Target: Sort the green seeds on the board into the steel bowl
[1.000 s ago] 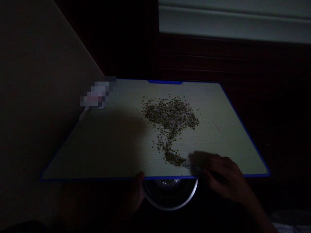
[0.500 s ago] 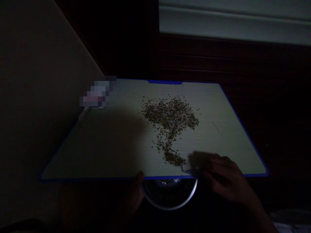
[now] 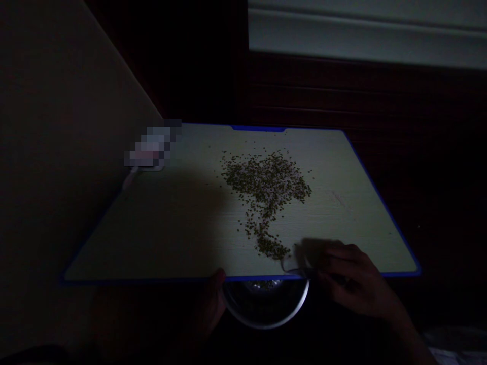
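A pale folding-table-like board point(image 3: 163, 243) with a blue rim carries a scatter of small dark seeds point(image 3: 270, 175). A narrow trail of them curves down toward the front edge. Below that edge a shiny metal bowl point(image 3: 279, 322) shows its front half, with some seeds inside. My left hand point(image 3: 215, 304) is closed at the bowl's left side, its thumb tip against the board's front edge. At the front right, my right hand point(image 3: 352, 276) is curled around a small spoon-like utensil point(image 3: 294, 271), its tip beside the end of the seed trail. Darkness hides its handle and exact shape.
A blurred-out flat item point(image 3: 148, 152) with a pale cable point(image 3: 130, 178) lies at the board's back left corner. A wall point(image 3: 76, 126) borders the left side. Dark wood panelling point(image 3: 342, 91) stands behind, below a light ledge point(image 3: 361, 35).
The utensil in my right hand has tilted and shifted slightly left along the front edge. My left hand, the bowl and the seeds look the same.
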The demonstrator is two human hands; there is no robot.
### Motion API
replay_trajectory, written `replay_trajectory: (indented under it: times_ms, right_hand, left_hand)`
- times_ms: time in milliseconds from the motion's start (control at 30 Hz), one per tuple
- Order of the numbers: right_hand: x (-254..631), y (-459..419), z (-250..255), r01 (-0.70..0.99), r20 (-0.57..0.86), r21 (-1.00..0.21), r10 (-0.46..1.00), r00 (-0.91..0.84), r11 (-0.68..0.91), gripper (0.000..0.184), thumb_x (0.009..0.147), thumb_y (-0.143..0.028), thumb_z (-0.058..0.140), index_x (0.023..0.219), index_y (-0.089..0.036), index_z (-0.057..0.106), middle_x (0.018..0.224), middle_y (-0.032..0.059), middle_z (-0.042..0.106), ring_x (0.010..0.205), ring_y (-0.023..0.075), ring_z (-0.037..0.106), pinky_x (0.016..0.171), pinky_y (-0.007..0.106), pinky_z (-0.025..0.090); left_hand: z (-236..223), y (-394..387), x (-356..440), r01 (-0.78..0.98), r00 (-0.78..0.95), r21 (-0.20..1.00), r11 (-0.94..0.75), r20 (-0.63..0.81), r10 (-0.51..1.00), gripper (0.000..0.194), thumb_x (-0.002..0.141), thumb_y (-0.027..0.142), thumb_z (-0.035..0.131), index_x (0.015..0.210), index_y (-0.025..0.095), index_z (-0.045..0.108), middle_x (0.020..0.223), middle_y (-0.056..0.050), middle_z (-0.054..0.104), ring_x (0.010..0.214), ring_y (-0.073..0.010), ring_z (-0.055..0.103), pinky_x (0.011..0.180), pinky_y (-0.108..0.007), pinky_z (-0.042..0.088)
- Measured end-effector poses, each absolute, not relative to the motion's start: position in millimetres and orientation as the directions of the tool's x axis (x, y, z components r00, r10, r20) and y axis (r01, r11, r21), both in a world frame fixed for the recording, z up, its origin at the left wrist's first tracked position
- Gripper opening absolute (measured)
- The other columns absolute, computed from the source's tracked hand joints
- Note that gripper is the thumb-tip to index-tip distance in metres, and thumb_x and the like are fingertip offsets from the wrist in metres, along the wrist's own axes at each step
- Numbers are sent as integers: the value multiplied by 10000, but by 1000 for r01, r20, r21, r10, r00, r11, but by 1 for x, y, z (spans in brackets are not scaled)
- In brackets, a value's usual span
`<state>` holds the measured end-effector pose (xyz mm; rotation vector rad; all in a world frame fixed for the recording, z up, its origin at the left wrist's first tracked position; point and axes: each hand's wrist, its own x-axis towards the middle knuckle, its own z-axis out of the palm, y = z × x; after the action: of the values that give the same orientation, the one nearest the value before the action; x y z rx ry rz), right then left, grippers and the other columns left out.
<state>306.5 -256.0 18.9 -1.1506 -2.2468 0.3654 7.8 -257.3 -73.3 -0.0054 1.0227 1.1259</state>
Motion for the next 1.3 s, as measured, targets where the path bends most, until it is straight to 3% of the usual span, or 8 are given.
replay_trajectory:
  times_ms: [200, 300, 400, 567, 733, 900, 1100, 1300]
  right_hand:
    - [305, -258, 20, 674, 346, -478, 826, -445, 564, 126, 894, -234, 560, 801, -238, 645, 766, 14, 679, 685, 159, 639, 552, 303, 462]
    - [307, -258, 18, 670, 353, -477, 822, -447, 569, 114, 885, -232, 570, 794, -238, 640, 725, 3, 662, 667, 155, 636, 556, 297, 474]
    - [309, -258, 16, 685, 359, -483, 837, -413, 545, 79, 872, -248, 592, 832, -237, 659, 763, 10, 690, 682, 163, 657, 575, 293, 499]
    - [308, -257, 18, 710, 366, -557, 895, -256, 431, 92, 896, -255, 574, 888, -229, 662, 789, 20, 721, 731, 173, 702, 635, 268, 540]
    - [305, -257, 21, 727, 281, -642, 957, -75, 245, 133, 944, -310, 542, 872, -233, 621, 701, -22, 692, 569, 120, 646, 515, 202, 478]
    - [306, -254, 20, 710, 248, -685, 969, 16, 164, 142, 961, -337, 528, 997, -238, 624, 845, 2, 722, 702, 136, 683, 597, 202, 507]
    - [303, -247, 23, 708, 239, -671, 968, -74, 220, 157, 962, -319, 542, 1038, -239, 653, 908, 17, 709, 775, 150, 672, 664, 231, 509]
    - [304, -246, 19, 719, 255, -632, 954, -160, 289, 125, 959, -278, 540, 1003, -219, 642, 891, 33, 681, 777, 155, 653, 662, 251, 506]
  left_hand:
    - [-71, -257, 7, -768, 12, 449, 457, -703, 711, 231, 508, 262, 902, 661, 229, 732, 921, -51, 804, 1240, -366, 579, 1119, -481, 372]
    - [-75, -258, 5, -763, -49, 466, 448, -733, 679, 184, 604, 252, 850, 764, 250, 758, 911, -17, 806, 1239, -328, 587, 1150, -459, 331]
    - [-78, -258, 5, -759, -61, 486, 434, -717, 695, 282, 634, 236, 828, 909, 248, 770, 961, -22, 803, 1265, -312, 566, 1158, -437, 322]
    - [-75, -257, 7, -756, -35, 501, 421, -673, 738, 409, 581, 264, 865, 978, 257, 764, 1084, -25, 780, 1317, -321, 511, 1148, -436, 345]
    - [-71, -255, 10, -751, -123, 534, 389, -692, 712, 442, 577, 203, 833, 1007, 251, 745, 1025, -23, 793, 1324, -310, 505, 1137, -432, 361]
    - [-69, -254, 11, -751, -77, 516, 412, -688, 721, 378, 574, 252, 837, 944, 260, 756, 1074, -26, 782, 1301, -334, 526, 1134, -457, 363]
    - [-69, -253, 12, -746, -27, 486, 456, -706, 707, 248, 614, 253, 805, 858, 228, 770, 1008, -43, 795, 1275, -338, 550, 1146, -462, 342]
    - [-83, -252, 9, -758, -21, 503, 416, -657, 754, 358, 626, 257, 815, 979, 240, 761, 1099, -35, 775, 1352, -318, 469, 1172, -446, 292]
